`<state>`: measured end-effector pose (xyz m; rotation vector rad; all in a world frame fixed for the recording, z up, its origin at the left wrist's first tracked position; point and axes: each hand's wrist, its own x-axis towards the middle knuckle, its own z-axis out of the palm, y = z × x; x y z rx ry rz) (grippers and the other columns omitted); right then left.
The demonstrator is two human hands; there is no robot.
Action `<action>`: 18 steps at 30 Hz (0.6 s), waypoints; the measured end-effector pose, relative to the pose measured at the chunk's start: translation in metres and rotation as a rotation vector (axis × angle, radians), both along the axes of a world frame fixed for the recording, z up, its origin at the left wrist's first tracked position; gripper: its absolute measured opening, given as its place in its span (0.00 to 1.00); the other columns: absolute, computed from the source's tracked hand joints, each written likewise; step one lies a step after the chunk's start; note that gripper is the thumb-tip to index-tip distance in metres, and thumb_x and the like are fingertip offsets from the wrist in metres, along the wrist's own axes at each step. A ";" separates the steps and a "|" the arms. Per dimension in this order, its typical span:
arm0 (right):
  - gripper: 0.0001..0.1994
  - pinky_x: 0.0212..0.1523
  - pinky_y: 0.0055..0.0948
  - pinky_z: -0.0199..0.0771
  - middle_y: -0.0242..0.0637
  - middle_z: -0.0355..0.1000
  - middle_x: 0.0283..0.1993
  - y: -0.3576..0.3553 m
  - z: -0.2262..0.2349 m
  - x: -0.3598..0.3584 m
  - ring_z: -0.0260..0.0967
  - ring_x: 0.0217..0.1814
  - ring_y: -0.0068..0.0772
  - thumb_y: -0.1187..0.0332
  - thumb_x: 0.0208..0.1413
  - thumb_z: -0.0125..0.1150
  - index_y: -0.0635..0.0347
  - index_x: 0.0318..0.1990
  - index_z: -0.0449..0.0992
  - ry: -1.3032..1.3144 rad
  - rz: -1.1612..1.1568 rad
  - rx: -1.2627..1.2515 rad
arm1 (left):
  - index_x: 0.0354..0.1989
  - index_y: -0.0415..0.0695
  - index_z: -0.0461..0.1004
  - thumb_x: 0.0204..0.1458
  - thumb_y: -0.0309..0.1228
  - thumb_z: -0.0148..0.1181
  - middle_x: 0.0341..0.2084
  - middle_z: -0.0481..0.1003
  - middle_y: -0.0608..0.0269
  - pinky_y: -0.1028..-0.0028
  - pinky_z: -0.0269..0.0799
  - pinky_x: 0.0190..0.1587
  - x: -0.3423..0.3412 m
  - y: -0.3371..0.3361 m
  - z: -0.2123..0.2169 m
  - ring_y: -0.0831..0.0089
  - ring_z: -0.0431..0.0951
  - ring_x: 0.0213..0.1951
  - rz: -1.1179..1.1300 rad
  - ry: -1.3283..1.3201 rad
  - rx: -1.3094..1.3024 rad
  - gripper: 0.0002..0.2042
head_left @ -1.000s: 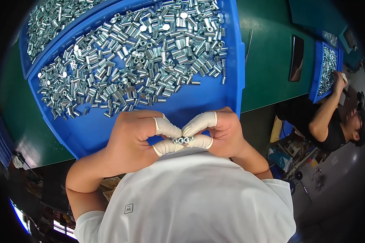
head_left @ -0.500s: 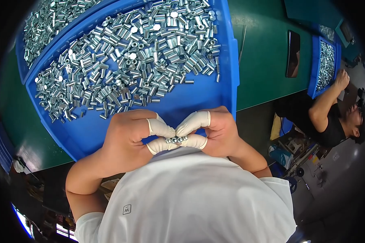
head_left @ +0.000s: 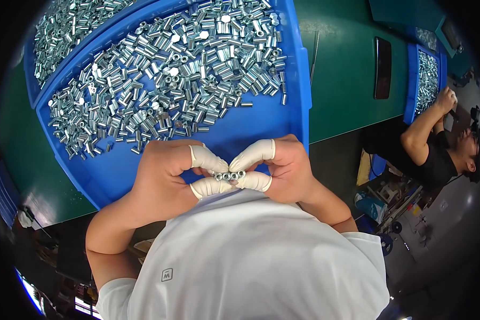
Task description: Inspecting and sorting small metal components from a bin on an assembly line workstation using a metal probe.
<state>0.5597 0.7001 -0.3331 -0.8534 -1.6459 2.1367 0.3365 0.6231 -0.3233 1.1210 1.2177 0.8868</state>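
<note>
My left hand (head_left: 168, 173) and my right hand (head_left: 288, 169) meet over the near edge of the blue tray, close to my white shirt. White finger cots cover the thumbs and forefingers. Between those fingertips, both hands pinch a short row of several small metal sleeve nuts (head_left: 230, 176), set side by side with their round hollow ends turned up towards me. Just beyond, the big blue tray (head_left: 266, 120) carries a broad heap of the same shiny nuts (head_left: 197, 74), lying every which way. My other fingers are curled in and partly hidden.
Another blue tray (head_left: 32, 88) of nuts stands at the far left. On the green table (head_left: 338, 101) lies a dark phone (head_left: 382, 68). At the right a co-worker's hand (head_left: 446, 100) is at a smaller blue tray (head_left: 412, 101) of metal pieces.
Both hands have risen slightly away from my shirt, still pinching the row of nuts. The hollow ends now face me more squarely. The co-worker's hand has shifted slightly.
</note>
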 end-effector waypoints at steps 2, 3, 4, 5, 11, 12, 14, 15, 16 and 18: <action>0.11 0.42 0.25 0.81 0.41 0.82 0.37 0.001 0.002 -0.001 0.81 0.38 0.29 0.75 0.50 0.76 0.67 0.38 0.81 -0.027 0.008 -0.015 | 0.33 0.43 0.82 0.42 0.29 0.80 0.26 0.82 0.63 0.77 0.72 0.29 0.000 -0.001 -0.001 0.76 0.79 0.26 0.007 -0.022 -0.027 0.12; 0.11 0.42 0.25 0.81 0.41 0.82 0.37 0.001 0.001 -0.001 0.81 0.38 0.29 0.75 0.50 0.76 0.67 0.38 0.81 -0.024 0.009 -0.012 | 0.33 0.43 0.82 0.42 0.29 0.80 0.26 0.82 0.64 0.77 0.71 0.29 0.000 -0.001 -0.002 0.78 0.78 0.25 0.014 -0.046 -0.056 0.12; 0.11 0.42 0.25 0.81 0.41 0.82 0.37 0.001 0.001 -0.001 0.81 0.38 0.28 0.75 0.51 0.76 0.68 0.39 0.81 -0.013 0.002 -0.012 | 0.33 0.43 0.82 0.42 0.29 0.80 0.26 0.82 0.64 0.77 0.71 0.29 0.000 -0.001 -0.002 0.78 0.78 0.25 0.015 -0.044 -0.053 0.12; 0.11 0.42 0.25 0.81 0.41 0.82 0.37 0.000 0.000 -0.001 0.81 0.38 0.28 0.75 0.51 0.75 0.68 0.40 0.81 -0.003 -0.004 -0.012 | 0.33 0.43 0.82 0.42 0.29 0.80 0.26 0.82 0.64 0.77 0.71 0.29 0.000 -0.001 -0.003 0.78 0.78 0.26 0.017 -0.043 -0.072 0.12; 0.11 0.43 0.25 0.80 0.40 0.82 0.37 -0.002 -0.002 0.000 0.81 0.39 0.27 0.77 0.51 0.74 0.68 0.41 0.80 0.016 -0.010 -0.051 | 0.32 0.42 0.83 0.42 0.28 0.80 0.26 0.82 0.65 0.78 0.70 0.30 0.001 -0.002 -0.003 0.80 0.77 0.26 0.026 -0.048 -0.120 0.11; 0.11 0.43 0.25 0.80 0.40 0.82 0.37 -0.002 -0.002 0.000 0.81 0.39 0.27 0.77 0.51 0.74 0.68 0.41 0.80 0.018 -0.009 -0.046 | 0.32 0.42 0.83 0.42 0.28 0.80 0.26 0.82 0.65 0.78 0.70 0.30 0.000 -0.001 -0.002 0.81 0.77 0.27 0.023 -0.041 -0.127 0.11; 0.09 0.43 0.25 0.82 0.38 0.82 0.38 -0.002 -0.004 0.000 0.82 0.40 0.26 0.80 0.53 0.69 0.65 0.42 0.80 0.036 -0.018 -0.038 | 0.33 0.42 0.83 0.44 0.29 0.79 0.26 0.82 0.66 0.79 0.70 0.30 0.000 -0.002 -0.003 0.82 0.77 0.27 0.018 -0.047 -0.133 0.10; 0.09 0.43 0.25 0.82 0.38 0.82 0.38 -0.003 -0.003 0.000 0.82 0.40 0.26 0.80 0.53 0.69 0.65 0.42 0.80 0.040 -0.017 -0.032 | 0.34 0.41 0.84 0.46 0.29 0.78 0.26 0.81 0.66 0.79 0.70 0.30 0.000 -0.002 -0.003 0.83 0.76 0.27 0.014 -0.056 -0.144 0.10; 0.10 0.43 0.26 0.81 0.39 0.82 0.38 -0.003 -0.003 0.000 0.81 0.40 0.26 0.80 0.53 0.71 0.67 0.42 0.79 0.032 -0.013 -0.051 | 0.34 0.41 0.84 0.46 0.29 0.78 0.26 0.81 0.66 0.79 0.70 0.30 0.000 -0.002 -0.003 0.83 0.76 0.27 0.017 -0.052 -0.137 0.10; 0.11 0.44 0.26 0.79 0.40 0.81 0.38 -0.003 -0.004 0.000 0.80 0.40 0.26 0.79 0.52 0.72 0.68 0.43 0.78 0.028 -0.006 -0.061 | 0.32 0.42 0.83 0.43 0.27 0.79 0.27 0.82 0.65 0.78 0.71 0.31 0.001 -0.002 -0.003 0.82 0.77 0.27 0.047 -0.082 -0.200 0.10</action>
